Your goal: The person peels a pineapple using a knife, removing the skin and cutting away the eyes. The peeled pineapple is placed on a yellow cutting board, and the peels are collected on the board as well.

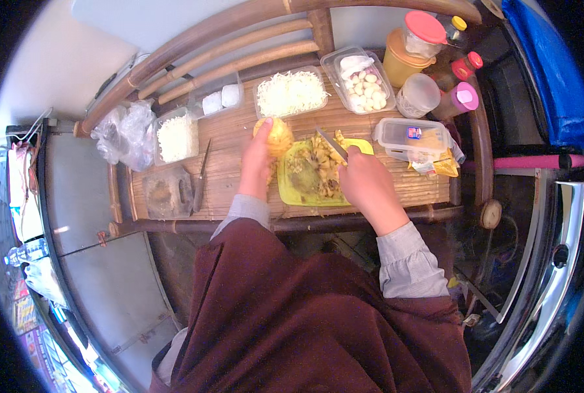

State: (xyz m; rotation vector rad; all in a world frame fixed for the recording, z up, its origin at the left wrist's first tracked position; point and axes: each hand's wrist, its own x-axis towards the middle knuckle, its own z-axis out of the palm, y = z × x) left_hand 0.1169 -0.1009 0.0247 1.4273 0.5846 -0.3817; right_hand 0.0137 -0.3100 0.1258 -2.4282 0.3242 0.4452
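My left hand (257, 162) grips a peeled yellow fruit (278, 137) that looks like a pineapple, held up at the left corner of a yellow-green plastic board (292, 197). In my right hand (368, 182) is a kitchen knife (332, 142), its blade slanting up and left over the board, apart from the fruit. Brownish-yellow peelings (319, 164) are heaped on the board beneath the blade. Part of the board's right side is hidden by my right hand. The board lies on a bamboo-slat table (228, 147).
A second knife (202, 174) lies at the left, beside a clear plastic bag (169, 194). Along the back stand tubs of white shreds (292, 92) and peeled garlic (368, 93). A lidded box (412, 133) and several jars (418, 96) line the right. A bamboo rail (282, 225) edges the front.
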